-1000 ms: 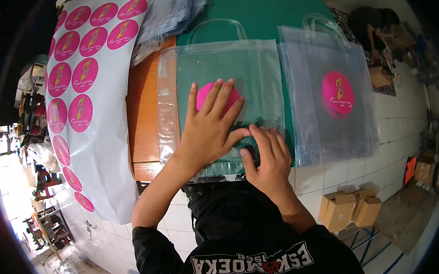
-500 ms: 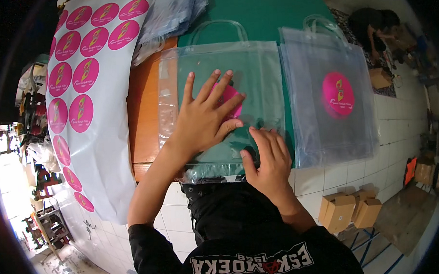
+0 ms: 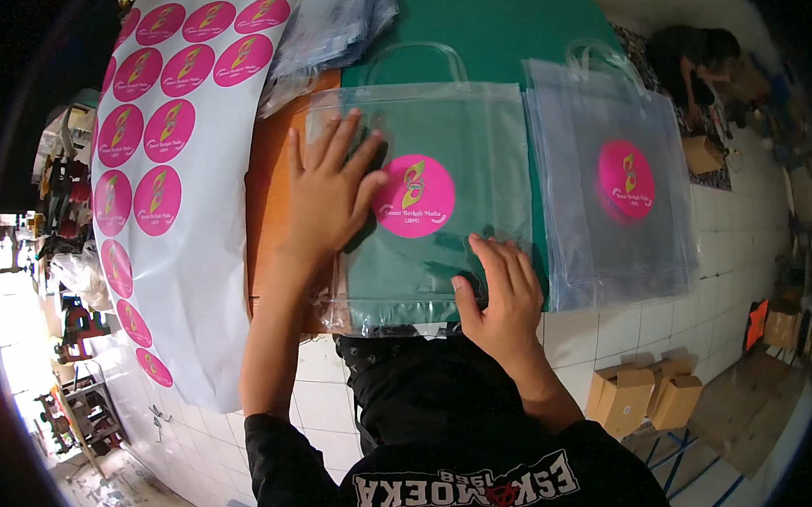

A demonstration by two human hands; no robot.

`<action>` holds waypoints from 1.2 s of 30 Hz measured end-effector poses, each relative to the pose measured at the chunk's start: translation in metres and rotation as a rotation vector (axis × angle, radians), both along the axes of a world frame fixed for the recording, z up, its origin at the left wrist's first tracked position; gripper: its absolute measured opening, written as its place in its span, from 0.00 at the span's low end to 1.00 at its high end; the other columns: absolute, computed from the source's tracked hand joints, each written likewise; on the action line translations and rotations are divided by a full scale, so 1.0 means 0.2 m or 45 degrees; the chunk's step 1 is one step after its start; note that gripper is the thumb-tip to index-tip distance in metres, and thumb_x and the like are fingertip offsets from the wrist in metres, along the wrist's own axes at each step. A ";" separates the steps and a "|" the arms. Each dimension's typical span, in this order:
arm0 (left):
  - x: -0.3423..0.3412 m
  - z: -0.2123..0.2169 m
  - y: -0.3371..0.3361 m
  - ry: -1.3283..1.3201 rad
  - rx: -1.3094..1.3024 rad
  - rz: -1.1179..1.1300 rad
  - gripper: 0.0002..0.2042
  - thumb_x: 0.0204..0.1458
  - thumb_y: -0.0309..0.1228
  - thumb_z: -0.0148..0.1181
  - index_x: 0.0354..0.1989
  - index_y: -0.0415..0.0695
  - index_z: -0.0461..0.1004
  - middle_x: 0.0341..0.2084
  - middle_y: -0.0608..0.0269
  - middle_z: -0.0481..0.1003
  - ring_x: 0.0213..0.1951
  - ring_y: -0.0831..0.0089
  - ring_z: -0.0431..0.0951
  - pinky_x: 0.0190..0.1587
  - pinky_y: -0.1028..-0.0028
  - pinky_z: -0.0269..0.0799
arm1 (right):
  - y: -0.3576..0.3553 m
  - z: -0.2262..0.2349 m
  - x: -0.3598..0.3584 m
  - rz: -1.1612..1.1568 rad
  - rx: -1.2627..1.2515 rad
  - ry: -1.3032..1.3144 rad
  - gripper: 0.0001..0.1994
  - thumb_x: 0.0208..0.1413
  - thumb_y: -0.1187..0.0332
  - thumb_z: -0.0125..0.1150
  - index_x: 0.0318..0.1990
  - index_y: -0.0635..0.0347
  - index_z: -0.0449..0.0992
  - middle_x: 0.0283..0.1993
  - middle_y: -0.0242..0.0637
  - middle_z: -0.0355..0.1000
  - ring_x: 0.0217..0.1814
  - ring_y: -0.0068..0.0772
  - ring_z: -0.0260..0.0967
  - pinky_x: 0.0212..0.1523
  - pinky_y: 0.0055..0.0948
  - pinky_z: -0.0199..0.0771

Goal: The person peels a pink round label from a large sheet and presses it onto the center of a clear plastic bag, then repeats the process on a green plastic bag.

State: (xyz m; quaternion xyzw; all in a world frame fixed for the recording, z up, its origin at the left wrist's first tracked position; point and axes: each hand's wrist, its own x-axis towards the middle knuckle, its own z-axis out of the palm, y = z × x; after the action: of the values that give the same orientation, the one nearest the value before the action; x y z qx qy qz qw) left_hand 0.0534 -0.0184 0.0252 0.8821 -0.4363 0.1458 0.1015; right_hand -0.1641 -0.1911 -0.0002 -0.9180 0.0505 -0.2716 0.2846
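A clear plastic bag (image 3: 483, 143) with a looped handle lies flat before me, with a round pink sticker (image 3: 416, 197) on its middle. My left hand (image 3: 329, 189) rests with spread fingers on the bag's left part, just beside the sticker. Lower right, my right hand (image 3: 501, 290) lies on the bag near its bottom corner, fingers stretched out and thumb apart. Neither hand holds anything. To the right is a stack of similar clear bags (image 3: 594, 265), the top one showing a pink sticker (image 3: 626, 180). On the left hangs a white sheet (image 3: 201, 287) bearing several round pink stickers (image 3: 157, 200).
More folded clear bags (image 3: 335, 28) are piled at the far left of the green tabletop (image 3: 505, 26). An orange-brown wooden surface (image 3: 269, 187) borders it. Cardboard boxes (image 3: 622, 398) stand on the tiled floor at right. Another person (image 3: 690, 60) crouches at the far right.
My left hand has slid left off the sticker, uncovering it. The bag has shifted slightly right. My right hand has hardly moved.
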 end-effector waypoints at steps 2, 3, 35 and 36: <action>-0.02 0.08 0.02 0.088 -0.350 0.051 0.16 0.59 0.29 0.66 0.56 0.43 0.80 0.54 0.53 0.81 0.58 0.57 0.80 0.66 0.53 0.68 | 0.00 0.01 0.00 0.006 0.023 -0.010 0.24 0.56 0.67 0.68 0.61 0.64 0.75 0.53 0.48 0.76 0.57 0.55 0.74 0.63 0.53 0.73; -0.06 0.12 0.02 0.090 -0.356 0.046 0.16 0.59 0.29 0.66 0.56 0.43 0.80 0.54 0.53 0.81 0.58 0.57 0.80 0.66 0.53 0.68 | 0.00 0.00 0.00 0.001 0.016 -0.009 0.24 0.56 0.67 0.68 0.61 0.64 0.75 0.53 0.48 0.76 0.57 0.55 0.74 0.63 0.53 0.73; -0.40 -0.03 0.15 0.447 -0.225 0.214 0.27 0.52 0.45 0.71 0.61 0.51 0.79 0.64 0.49 0.71 0.67 0.50 0.69 0.73 0.46 0.52 | -0.05 0.04 0.30 0.119 -0.331 0.360 0.21 0.65 0.54 0.62 0.61 0.52 0.81 0.74 0.51 0.66 0.78 0.61 0.56 0.75 0.70 0.45; -0.41 -0.03 0.15 0.450 -0.221 0.215 0.27 0.52 0.45 0.71 0.61 0.51 0.79 0.64 0.49 0.71 0.67 0.50 0.69 0.73 0.46 0.52 | -0.06 0.04 0.29 0.121 -0.328 0.363 0.21 0.65 0.54 0.62 0.61 0.52 0.81 0.74 0.51 0.66 0.78 0.61 0.56 0.75 0.70 0.45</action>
State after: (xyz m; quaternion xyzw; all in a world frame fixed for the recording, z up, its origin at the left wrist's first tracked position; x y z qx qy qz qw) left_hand -0.0279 0.0116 0.0191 0.9153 -0.3219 0.0339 0.2395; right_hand -0.1054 -0.2024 0.0079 -0.9773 0.0119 -0.1293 0.1674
